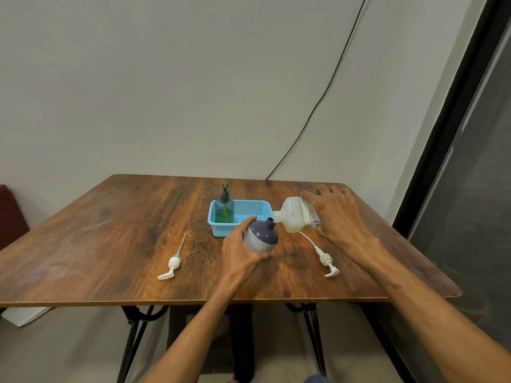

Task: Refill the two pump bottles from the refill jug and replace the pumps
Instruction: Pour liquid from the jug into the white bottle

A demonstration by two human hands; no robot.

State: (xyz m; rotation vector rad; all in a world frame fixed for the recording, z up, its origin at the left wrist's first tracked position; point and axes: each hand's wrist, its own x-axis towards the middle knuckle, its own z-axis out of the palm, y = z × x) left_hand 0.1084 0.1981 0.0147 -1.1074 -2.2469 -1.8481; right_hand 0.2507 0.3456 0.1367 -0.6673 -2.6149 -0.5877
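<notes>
My left hand (240,248) grips a purple and white bottle (261,234) with no pump, standing slightly tilted on the table. My right hand (338,217) holds the translucent refill jug (296,217) tipped on its side, its spout touching the bottle's open neck. Pale yellowish liquid fills the jug's lower part. Two white pumps lie flat on the table: one pump (172,262) to the left, the other pump (326,259) to the right, under my right wrist. A green bottle (224,207) with a dark pump on it stands in the blue basket (249,210).
The wooden table (110,244) has its near edge just below my forearms and its right edge beside a dark glass door (470,189). A black cable (318,106) runs down the wall to the table's back edge. A red seat (11,211) shows at the far left.
</notes>
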